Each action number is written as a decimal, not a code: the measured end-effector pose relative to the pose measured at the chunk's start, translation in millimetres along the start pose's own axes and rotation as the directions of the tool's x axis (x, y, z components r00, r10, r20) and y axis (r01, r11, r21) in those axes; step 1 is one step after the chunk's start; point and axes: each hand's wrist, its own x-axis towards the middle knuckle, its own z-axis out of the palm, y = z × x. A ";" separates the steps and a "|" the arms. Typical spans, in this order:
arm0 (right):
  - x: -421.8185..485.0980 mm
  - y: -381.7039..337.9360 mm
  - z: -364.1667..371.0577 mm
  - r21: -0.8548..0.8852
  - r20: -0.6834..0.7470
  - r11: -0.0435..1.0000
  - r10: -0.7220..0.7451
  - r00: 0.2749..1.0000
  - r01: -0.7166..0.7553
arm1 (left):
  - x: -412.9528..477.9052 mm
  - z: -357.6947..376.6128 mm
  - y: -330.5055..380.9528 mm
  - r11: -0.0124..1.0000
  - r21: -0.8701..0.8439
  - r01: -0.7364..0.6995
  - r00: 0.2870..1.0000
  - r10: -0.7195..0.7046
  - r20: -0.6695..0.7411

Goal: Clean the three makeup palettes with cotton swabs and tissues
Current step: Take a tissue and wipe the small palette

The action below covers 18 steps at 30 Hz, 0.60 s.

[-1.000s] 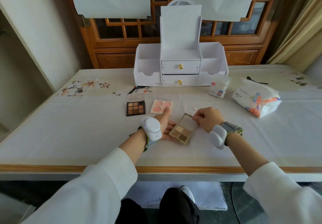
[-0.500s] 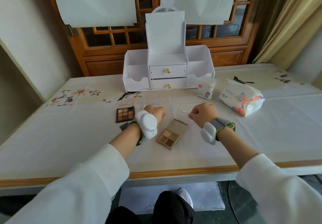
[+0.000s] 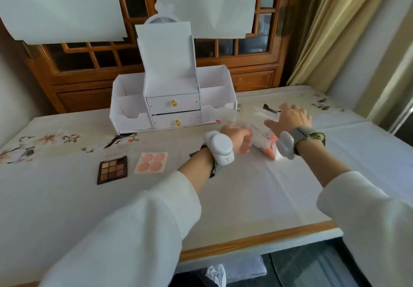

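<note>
Two of three visible: brown palette (image 3: 112, 169), pink palette (image 3: 151, 162), idle on surface (image 3: 245, 197). Left hand (image 3: 237, 139) curled at tissue pack (image 3: 264, 144), grip unclear; right hand (image 3: 288, 120) spread above. Tissue wiping seemingly pending.

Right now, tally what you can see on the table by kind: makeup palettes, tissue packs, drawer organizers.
Makeup palettes: 2 (dark palette, pink palette)
Tissue pack: 1
Drawer organizer: 1
Total: 4
</note>
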 end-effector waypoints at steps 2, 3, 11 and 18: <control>3.6 4.7 -0.9 0.097 0.006 0.995 0.019 1.000 -0.019 | 11.2 13.3 0.2 1.000 0.029 0.002 1.000 -0.002 -0.001; 4.6 7.7 -1.6 0.145 -0.004 0.989 0.021 1.000 -0.020 | 17.4 20.1 0.7 0.999 0.049 -0.002 1.000 0.002 0.005; 10.8 12.6 -9.7 0.268 -0.143 0.963 0.013 0.990 0.026 | 30.1 37.1 5.1 0.996 0.087 -0.013 0.999 0.009 0.047; 0.6 5.2 -37.6 0.330 -0.428 0.921 -0.047 0.903 0.205 | 15.0 32.2 17.8 0.996 0.087 -0.031 0.998 0.026 0.059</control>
